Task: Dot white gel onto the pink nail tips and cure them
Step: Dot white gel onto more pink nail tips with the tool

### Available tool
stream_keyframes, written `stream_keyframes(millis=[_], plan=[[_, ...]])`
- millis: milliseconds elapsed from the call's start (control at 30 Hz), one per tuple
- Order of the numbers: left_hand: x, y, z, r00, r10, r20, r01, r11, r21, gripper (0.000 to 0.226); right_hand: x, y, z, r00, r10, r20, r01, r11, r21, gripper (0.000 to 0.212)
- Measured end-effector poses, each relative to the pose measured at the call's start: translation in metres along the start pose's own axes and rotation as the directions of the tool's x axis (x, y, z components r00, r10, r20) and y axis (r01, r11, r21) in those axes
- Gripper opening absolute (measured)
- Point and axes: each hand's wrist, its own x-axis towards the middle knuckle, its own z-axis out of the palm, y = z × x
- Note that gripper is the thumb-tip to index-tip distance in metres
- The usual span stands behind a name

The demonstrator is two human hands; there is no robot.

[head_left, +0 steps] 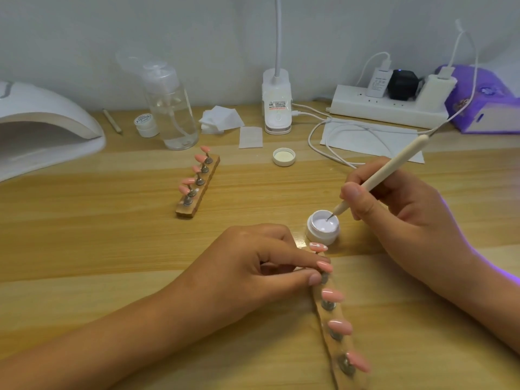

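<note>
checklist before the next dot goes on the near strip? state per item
1. Right hand grip on dotting pen: ok.
2. Pen tip inside the open gel jar: ok. Gel picked up on the tip: cannot tell.
3. Left hand pinches the near strip at the second tip, steadying it: ok.
4. Target choice: end tip carries white dots, second tip looks bare: ok.
5. Left fingers clear of the second tip's surface: not ok, they crowd it.
6. Curing lamp on the table; powered: cannot tell.

lamp (42, 122) cropped left, near holder (325, 316) cropped below
</note>
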Motion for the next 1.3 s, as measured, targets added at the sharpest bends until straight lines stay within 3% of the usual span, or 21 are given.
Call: stream_keyframes(millis=[200, 400, 500, 600, 700, 767, 833, 1000, 1200, 1300], plan=[[-0.002, 0.000, 0.004, 0.998, 0.057, -0.035, -0.051, 0.987, 0.150, 0.016, 0.000, -0.001, 0.000, 0.999, -0.012, 0.041, 0.015, 0.998, -0.069, 0.011], [-0.008, 0.004, 0.005, 0.982, 0.184, -0.045, -0.152, 0.905, 0.397, 0.019, 0.000, 0.000, 0.001, 0.998, -0.026, 0.060, 0.032, 0.994, -0.109, 0.012], [-0.010, 0.006, 0.006, 0.964, 0.258, -0.060, -0.211, 0.885, 0.415, 0.019, 0.000, -0.001, 0.001, 0.997, -0.019, 0.074, 0.028, 0.992, -0.120, 0.013], [-0.010, 0.008, 0.004, 0.957, 0.263, -0.123, -0.222, 0.937, 0.271, 0.013, -0.001, -0.001, 0.001, 0.996, -0.014, 0.084, 0.025, 0.992, -0.120, 0.013], [-0.007, 0.010, -0.002, 0.989, 0.049, -0.139, -0.069, 0.987, -0.146, 0.012, -0.001, -0.002, 0.000, 0.996, -0.016, 0.089, 0.028, 0.991, -0.132, 0.013], [-0.004, 0.006, -0.007, 0.980, -0.164, -0.116, 0.098, 0.895, -0.435, 0.013, -0.001, -0.002, 0.000, 0.997, -0.019, 0.080, 0.030, 0.989, -0.145, 0.012], [0.001, -0.001, -0.010, 0.951, -0.296, -0.093, 0.196, 0.803, -0.562, 0.016, -0.001, -0.002, 0.000, 0.998, -0.018, 0.058, 0.025, 0.991, -0.134, 0.011], [0.007, -0.006, -0.013, 0.941, -0.322, -0.104, 0.178, 0.734, -0.655, 0.017, -0.001, -0.001, 0.000, 1.000, 0.016, -0.017, -0.016, 1.000, -0.008, 0.008], [0.006, -0.004, -0.011, 0.941, -0.317, -0.119, 0.188, 0.781, -0.595, 0.011, 0.003, -0.005, -0.002, 0.976, 0.140, -0.167, -0.087, 0.952, 0.295, 0.011], [0.006, -0.002, -0.010, 0.941, -0.319, -0.114, 0.191, 0.778, -0.598, 0.012, 0.003, -0.004, 0.000, 0.959, 0.227, -0.172, -0.135, 0.893, 0.429, 0.010]])
